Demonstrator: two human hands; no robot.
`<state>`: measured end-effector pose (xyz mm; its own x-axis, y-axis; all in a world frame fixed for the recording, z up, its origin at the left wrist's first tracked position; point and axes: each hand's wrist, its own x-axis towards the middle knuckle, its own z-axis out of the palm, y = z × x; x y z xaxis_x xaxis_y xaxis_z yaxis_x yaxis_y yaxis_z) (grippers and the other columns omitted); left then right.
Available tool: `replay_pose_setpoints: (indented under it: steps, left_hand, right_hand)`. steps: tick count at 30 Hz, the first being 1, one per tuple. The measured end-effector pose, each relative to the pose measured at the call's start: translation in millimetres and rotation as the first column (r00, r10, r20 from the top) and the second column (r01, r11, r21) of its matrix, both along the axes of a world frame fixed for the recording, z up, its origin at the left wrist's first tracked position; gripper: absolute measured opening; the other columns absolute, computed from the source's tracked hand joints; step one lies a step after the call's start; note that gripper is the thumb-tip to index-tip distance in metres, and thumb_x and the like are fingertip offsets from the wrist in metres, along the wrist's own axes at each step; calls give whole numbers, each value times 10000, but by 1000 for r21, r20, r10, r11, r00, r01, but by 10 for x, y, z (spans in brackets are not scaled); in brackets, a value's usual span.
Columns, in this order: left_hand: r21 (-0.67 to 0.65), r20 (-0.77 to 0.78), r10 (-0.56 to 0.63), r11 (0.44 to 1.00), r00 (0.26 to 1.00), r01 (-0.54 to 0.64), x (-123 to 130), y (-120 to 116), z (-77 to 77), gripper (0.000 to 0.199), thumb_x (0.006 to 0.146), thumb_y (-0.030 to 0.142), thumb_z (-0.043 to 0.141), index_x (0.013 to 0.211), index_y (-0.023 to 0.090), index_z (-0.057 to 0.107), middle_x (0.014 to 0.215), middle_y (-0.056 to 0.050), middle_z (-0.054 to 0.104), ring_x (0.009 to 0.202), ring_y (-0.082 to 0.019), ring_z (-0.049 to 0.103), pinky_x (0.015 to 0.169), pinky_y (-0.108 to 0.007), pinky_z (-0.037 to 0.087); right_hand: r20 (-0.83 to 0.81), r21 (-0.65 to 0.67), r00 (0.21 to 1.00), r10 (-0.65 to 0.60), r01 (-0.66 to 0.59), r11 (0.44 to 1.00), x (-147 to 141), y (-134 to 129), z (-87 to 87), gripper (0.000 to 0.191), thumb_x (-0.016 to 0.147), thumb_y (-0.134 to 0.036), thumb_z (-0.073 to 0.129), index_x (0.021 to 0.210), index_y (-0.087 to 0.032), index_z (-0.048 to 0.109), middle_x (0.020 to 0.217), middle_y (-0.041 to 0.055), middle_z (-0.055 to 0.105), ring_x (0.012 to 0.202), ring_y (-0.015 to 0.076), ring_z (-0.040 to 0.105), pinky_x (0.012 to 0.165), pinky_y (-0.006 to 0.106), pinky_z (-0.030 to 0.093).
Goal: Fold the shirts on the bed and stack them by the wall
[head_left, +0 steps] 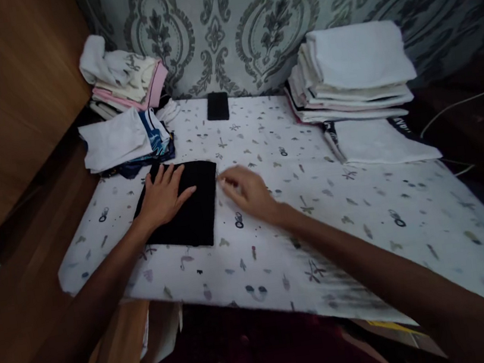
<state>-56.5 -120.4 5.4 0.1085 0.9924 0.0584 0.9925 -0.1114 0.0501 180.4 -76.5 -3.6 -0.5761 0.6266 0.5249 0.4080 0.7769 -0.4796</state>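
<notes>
A folded black garment [197,218] lies flat on the patterned white cover [282,272], its edges nearly square. My left hand [164,195] rests palm down on its upper left part, fingers spread. Just off the garment's right edge is my right hand [248,192], its fingers curled together and slightly blurred. A tiny pale spot shows at those fingertips; whether they pinch anything cannot be made out.
At the back left are a heap of folded clothes [129,80] and a white folded garment [114,142] on blue ones. A small black flat object [217,106] lies by the wall. On the right stands a tall stack of folded clothes [360,62], with a white-and-black garment [384,140] in front.
</notes>
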Motion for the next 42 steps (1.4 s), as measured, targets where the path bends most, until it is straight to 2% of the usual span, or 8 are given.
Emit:
replay_pose_setpoints:
  steps: [5,10,18,22,27,32,35,42]
  left_hand:
    - [7,2,-16,1000,1000,16,-15,-3,-10,693,1001,587,275,1535,150,327,1602,-164,338,1496,-369,247,1168,-610,220]
    - [-2,5,-8,1000,1000,8,2,-18,16,678,1006,576,276,1529,149,333,1600,-164,341,1492,-368,256,1167,-612,220]
    - [-3,18,-13,1000,1000,13,-6,-28,27,677,1003,572,279,1537,157,320,1602,-158,339,1494,-368,252,1156,-629,230]
    - [-4,5,-7,1000,1000,7,-7,-25,15,675,1001,571,281,1540,166,317,1598,-160,347,1494,-365,255,1154,-619,239]
    - [20,-21,-1,1000,1000,2,-6,-16,14,671,1001,562,300,1532,153,337,1587,-175,363,1489,-362,272,1151,-609,259]
    - [54,18,-58,997,998,57,-25,-120,51,614,1011,522,321,1515,174,373,1567,-180,395,1476,-338,314,1156,-613,260]
    - [59,46,-116,992,992,114,29,-282,62,632,1005,532,349,1531,182,337,1603,-181,325,1501,-324,257,1163,-606,265]
    - [62,46,-411,911,911,408,228,-634,-18,425,1005,464,427,1415,399,514,1561,-71,429,1503,-322,254,1163,-669,204]
  right_hand:
    - [506,201,807,304,-453,869,-75,-1109,132,261,969,-155,489,1201,-128,605,766,53,666,703,184,592,593,300,409]
    - [778,-3,614,133,-207,978,-220,-1477,290,569,874,-31,508,1431,32,407,867,191,697,773,260,655,593,359,495]
    - [735,-147,672,91,27,989,-366,-1470,265,462,828,-43,539,1285,-67,602,795,178,684,699,275,624,580,383,457]
    - [761,-110,644,72,18,994,-386,-1456,294,289,798,14,503,956,-130,697,774,173,673,716,270,622,589,364,425]
    - [775,-75,628,74,-25,997,-222,-1557,356,343,760,11,568,1071,-100,662,778,162,691,655,253,628,532,339,416]
    - [613,-71,788,55,-14,997,-145,-1256,546,204,907,-102,483,968,-137,675,851,134,704,795,254,658,666,365,509]
    - [339,-51,940,-40,60,997,-346,-759,542,371,1013,-261,377,1250,-110,620,1229,180,664,1171,274,596,991,435,477]
    - [390,-303,921,16,112,946,-864,230,121,586,1027,-451,348,1496,-108,424,1579,158,374,1502,269,257,1215,491,192]
